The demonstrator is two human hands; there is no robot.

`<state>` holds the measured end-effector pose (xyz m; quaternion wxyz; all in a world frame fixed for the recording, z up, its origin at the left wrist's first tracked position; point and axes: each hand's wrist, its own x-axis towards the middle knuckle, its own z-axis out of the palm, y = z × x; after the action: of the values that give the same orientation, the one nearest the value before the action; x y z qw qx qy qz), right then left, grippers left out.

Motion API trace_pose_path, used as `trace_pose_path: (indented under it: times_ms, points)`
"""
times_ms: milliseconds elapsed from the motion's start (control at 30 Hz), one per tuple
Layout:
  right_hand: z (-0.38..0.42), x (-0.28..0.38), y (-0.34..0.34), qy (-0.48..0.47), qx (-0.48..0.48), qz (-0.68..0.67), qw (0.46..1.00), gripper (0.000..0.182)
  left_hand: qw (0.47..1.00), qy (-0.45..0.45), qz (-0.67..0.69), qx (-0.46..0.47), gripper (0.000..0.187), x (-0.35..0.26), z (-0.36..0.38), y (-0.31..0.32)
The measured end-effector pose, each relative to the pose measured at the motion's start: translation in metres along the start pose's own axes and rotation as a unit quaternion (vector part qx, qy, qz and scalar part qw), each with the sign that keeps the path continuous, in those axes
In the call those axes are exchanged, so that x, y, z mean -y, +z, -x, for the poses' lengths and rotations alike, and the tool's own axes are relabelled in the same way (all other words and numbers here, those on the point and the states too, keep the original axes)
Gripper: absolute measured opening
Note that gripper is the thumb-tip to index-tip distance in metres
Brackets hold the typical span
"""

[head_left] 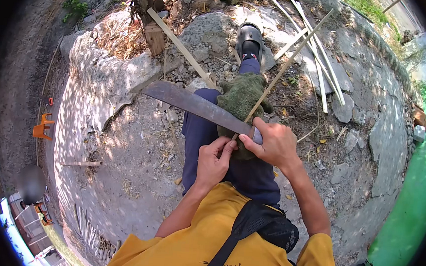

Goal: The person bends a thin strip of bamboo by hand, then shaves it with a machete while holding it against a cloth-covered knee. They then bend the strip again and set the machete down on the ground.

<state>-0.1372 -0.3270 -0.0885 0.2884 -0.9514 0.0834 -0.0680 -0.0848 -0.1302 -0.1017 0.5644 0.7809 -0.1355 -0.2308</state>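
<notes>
My right hand (273, 143) is closed round the handle of a machete (195, 105), its broad dark blade pointing left across my lap. Under the blade runs a long thin bamboo strip (288, 65), slanting away to the upper right. My left hand (213, 163) pinches the near end of this strip between thumb and fingertips, just below the blade. The blade crosses the strip close to my right thumb. A fuzzy dark green cloth pad (242, 96) lies over my leg beneath the strip and the machete.
Several pale bamboo strips (322, 56) lie on the rubble at upper right. Another split piece (182, 48) slants from a tree trunk (142, 9) toward my knee. Cut poles (94, 236) are at lower left, an orange chair (43, 126) at far left, and a green wall (408, 196) at right.
</notes>
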Motion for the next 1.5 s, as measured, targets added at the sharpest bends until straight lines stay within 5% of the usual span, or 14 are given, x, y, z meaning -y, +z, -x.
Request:
trace_pose_path:
  times_ms: [500, 933, 1367, 1500]
  points:
    - [0.001, 0.002, 0.004, 0.007, -0.003, 0.005, 1.0, 0.053, 1.0, -0.026, 0.008, 0.011, 0.021, -0.008, 0.018, -0.013]
    - [-0.004, -0.002, 0.005, 0.016, -0.01, -0.016, 1.0, 0.055, 0.992, -0.111, -0.01, 0.051, 0.022, 0.033, 0.121, -0.095]
    - [0.004, -0.009, 0.008, 0.008, -0.027, -0.052, 0.998, 0.052, 0.986, -0.144, -0.032, 0.082, 0.022, 0.044, 0.062, -0.086]
    - [0.002, -0.003, 0.005, 0.008, 0.003, -0.036, 0.999, 0.053, 0.993, -0.065, -0.052, 0.078, 0.02, 0.033, 0.039, -0.074]
